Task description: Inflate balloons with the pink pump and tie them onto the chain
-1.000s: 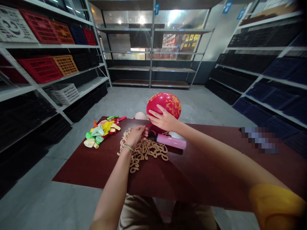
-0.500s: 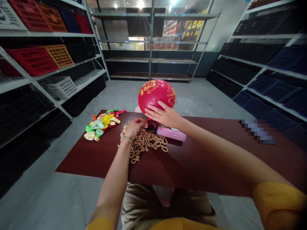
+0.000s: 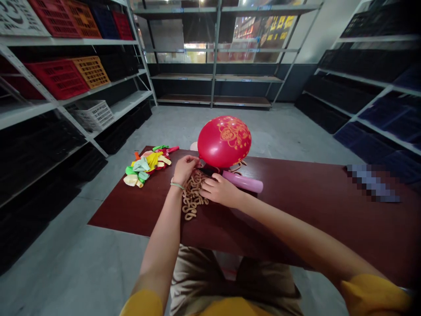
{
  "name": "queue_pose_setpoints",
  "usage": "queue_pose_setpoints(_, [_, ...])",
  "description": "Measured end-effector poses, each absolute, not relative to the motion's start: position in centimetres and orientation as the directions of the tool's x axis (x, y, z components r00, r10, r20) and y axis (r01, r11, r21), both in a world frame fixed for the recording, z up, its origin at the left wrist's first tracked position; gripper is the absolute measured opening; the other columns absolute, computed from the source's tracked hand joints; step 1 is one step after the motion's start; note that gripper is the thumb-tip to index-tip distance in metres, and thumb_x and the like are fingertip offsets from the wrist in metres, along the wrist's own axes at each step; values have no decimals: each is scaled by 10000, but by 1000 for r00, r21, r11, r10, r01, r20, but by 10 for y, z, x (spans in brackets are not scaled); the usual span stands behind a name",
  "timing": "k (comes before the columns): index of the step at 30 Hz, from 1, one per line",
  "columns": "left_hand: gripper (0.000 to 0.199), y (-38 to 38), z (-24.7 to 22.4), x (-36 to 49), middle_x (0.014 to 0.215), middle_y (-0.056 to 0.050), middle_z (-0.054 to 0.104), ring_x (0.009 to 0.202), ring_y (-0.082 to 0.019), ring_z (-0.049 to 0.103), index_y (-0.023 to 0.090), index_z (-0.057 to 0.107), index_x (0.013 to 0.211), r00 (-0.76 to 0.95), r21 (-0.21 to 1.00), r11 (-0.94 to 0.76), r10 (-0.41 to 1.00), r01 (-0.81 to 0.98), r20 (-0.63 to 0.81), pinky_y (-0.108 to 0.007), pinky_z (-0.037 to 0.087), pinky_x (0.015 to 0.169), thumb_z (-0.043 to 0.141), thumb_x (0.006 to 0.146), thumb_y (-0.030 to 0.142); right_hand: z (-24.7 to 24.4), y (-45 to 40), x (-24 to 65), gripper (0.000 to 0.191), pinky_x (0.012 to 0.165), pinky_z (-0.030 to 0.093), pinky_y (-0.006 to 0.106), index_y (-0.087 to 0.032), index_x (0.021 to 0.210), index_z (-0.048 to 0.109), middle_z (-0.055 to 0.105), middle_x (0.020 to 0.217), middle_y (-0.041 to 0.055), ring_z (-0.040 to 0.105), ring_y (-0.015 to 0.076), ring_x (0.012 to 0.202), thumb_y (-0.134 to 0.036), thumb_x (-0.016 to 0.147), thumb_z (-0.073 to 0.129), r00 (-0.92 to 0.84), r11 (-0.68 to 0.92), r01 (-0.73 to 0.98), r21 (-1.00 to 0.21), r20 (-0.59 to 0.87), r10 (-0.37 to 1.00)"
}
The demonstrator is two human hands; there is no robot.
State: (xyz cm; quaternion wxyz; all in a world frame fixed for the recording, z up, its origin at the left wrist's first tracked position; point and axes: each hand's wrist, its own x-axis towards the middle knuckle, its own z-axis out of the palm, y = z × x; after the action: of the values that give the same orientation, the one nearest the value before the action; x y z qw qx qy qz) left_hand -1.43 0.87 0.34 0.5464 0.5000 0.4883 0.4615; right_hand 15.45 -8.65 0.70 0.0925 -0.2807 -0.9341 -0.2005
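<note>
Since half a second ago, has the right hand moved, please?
Yes: against the table, the right hand has moved down in view, off the red balloon.

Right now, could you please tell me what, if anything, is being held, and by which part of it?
The left grip pinches the red balloon at its neck; whether the right grip holds anything cannot be told.

And here's the dark red bench [image 3: 296, 193], limp balloons [image 3: 148, 164] heaped at its left, then a tangle of tan loops [image 3: 192, 193], a pink cylinder [image 3: 245, 181] to its right, a pixelated object [image 3: 373, 182] far right!
</note>
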Motion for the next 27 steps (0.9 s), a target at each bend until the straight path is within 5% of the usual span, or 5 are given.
queue_pose_setpoints(4, [228, 7, 6, -14, 753, -51, 705, 666, -146, 653, 150, 650, 823, 101, 997, 71, 993, -33, -67, -221, 459, 564, 680, 753, 365, 16, -83, 154, 231, 817, 432, 372, -231, 969, 617, 667, 944, 41, 557, 199, 915, -185, 995, 392, -778, 764, 607, 220, 361, 514])
queue_pose_setpoints(11, [263, 6, 5, -9, 763, -59, 714, 672, -148, 665, 137, 661, 825, 139, 997, 60, 989, -50, -52, -227, 485, 576, 724, 730, 373, 76, -65, 178, 117, 756, 467, 295, -212, 917, 554, 622, 911, 34, 567, 153, 847, -287, 974, 486, -356, 638, 621, -456, 561, 747])
queue_pose_setpoints(18, [268, 3, 1, 0, 778, -50, 713, 697, -159, 661, 156, 680, 870, 159, 999, -30, 987, 25, 25, -248, 492, 608, 693, 765, 403, 124, -49, 191, 115, 665, 471, 273, -214, 912, 534, 610, 835, -12, 573, 116, 706, -324, 935, 560, -269, 541, 574, -615, 482, 834])
queue_pose_setpoints(23, [185, 6, -2, -1, 812, -40, 695, 782, -167, 632, 181, 725, 833, 81, 924, -279, 960, 261, 267, -286, 491, 752, 657, 816, 352, 168, -30, 181, 179, 622, 495, 275, -232, 908, 469, 568, 718, -40, 574, 107, 620, -392, 957, 533, -267, 520, 426, -740, 447, 854])
queue_pose_setpoints(27, [133, 5, -2, 0, 909, -58, 651, 904, -191, 611, 200, 748, 811, 36, 819, -412, 900, 399, 435, -321, 492, 847, 675, 824, 311, 193, -2, 167, 191, 623, 491, 274, -236, 866, 517, 555, 810, -14, 565, 115, 689, -395, 905, 615, -255, 587, 390, -709, 529, 809])
